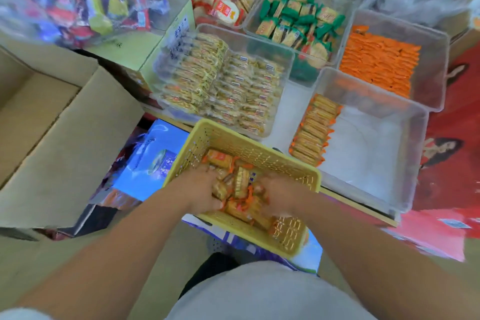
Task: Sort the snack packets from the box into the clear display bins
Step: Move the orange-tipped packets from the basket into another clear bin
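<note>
We see both hands sunk in the perforated yellow plastic basket [298, 182], the left hand [201, 189] and right hand [279, 195] each curled around crinkly orange-and-gold foil snack packets [240, 184], fingertips blurred and buried, beside the mostly bare, clear rectangular plastic bin [405, 143].

No text can be read for certain. Beyond the yellow basket [259, 153], a pale green carton [179, 28] carries dark handwritten marks, too blurred to make out. The red-and-white packets [226, 8] further behind it show a red label with unreadable characters. The blue box [155, 161] left of the basket bears blurred printing.
</note>
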`<state>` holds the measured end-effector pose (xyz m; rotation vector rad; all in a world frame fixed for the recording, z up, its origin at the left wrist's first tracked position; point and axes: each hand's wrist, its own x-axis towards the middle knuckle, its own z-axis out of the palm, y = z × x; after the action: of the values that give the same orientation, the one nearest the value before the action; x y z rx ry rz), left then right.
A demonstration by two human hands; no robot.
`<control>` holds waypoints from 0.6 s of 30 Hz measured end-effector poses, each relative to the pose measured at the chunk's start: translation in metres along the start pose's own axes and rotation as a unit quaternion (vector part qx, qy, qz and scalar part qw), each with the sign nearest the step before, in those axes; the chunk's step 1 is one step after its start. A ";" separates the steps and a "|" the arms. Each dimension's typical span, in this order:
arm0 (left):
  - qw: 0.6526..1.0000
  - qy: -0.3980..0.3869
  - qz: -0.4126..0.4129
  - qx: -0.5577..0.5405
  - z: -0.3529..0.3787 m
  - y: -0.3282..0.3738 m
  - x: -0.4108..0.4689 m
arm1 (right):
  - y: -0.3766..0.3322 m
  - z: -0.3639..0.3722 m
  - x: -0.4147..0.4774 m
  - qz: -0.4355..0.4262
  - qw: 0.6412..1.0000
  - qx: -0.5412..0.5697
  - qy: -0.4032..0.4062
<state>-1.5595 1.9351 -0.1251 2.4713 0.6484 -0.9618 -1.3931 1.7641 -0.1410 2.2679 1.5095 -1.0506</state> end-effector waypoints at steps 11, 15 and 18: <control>0.995 -0.059 0.039 0.067 0.010 -0.004 0.040 | -0.005 0.025 0.011 0.074 0.994 -0.077 0.001; 0.995 -0.059 0.026 0.071 0.012 -0.005 0.045 | -0.007 0.025 0.011 0.073 0.994 -0.082 -0.013; 0.995 -0.056 0.036 0.077 0.011 -0.004 0.047 | -0.007 0.025 0.011 0.076 0.992 -0.097 -0.004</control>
<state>-1.5363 1.9450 -0.1669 2.5320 0.4617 -1.1513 -1.4081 1.7618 -0.1651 2.2000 1.3461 -0.8320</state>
